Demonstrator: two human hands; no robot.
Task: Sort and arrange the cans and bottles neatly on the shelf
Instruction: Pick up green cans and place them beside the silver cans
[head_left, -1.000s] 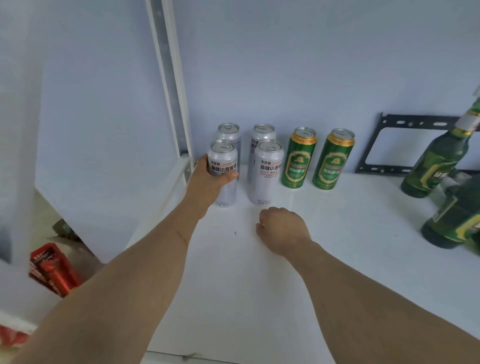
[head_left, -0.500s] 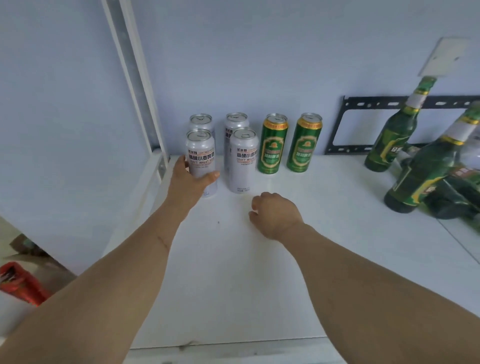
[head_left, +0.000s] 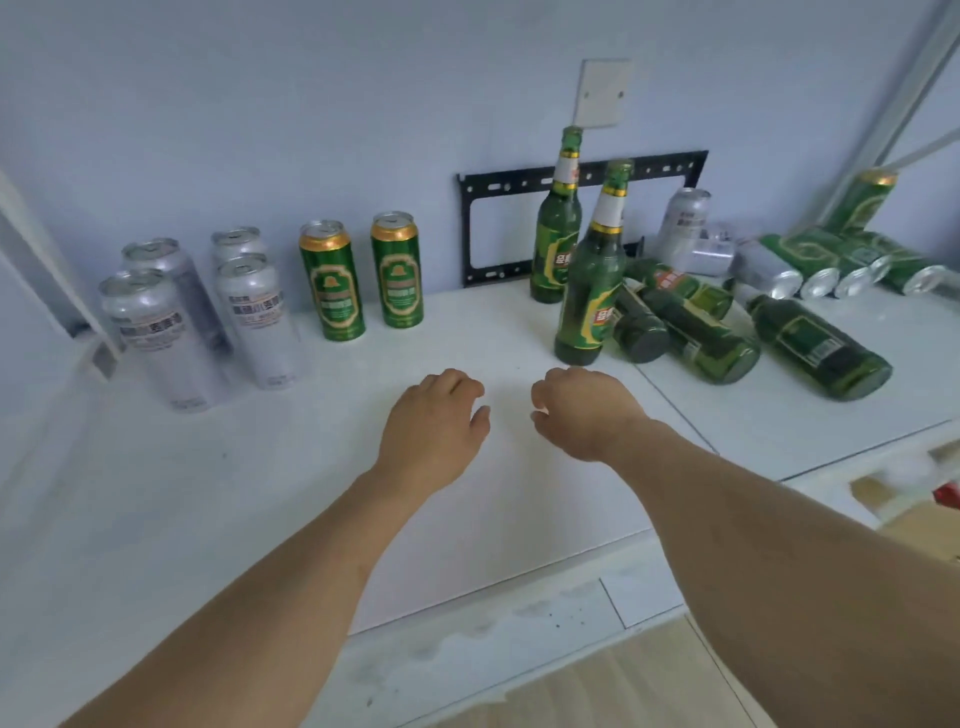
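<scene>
Just beyond the empty, loosely curled right hand (head_left: 582, 410), upright bottle (head_left: 589, 291) risks tipping onto fallen bottles (head_left: 691, 327) if knocked.

Bare forearms, no sleeves; left hand (head_left: 434, 421), right hand (head_left: 584, 413).

four silver cans (head_left: 208, 317), two green cans (head_left: 363, 275) upright; bottles (head_left: 701, 327) jumbled right.

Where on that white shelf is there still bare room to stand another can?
Bare shelf lies between the two green cans and the upright bottles, and across the front around both hands. The far left holds four silver cans. The right is crowded with fallen bottles and toppled cans.
</scene>
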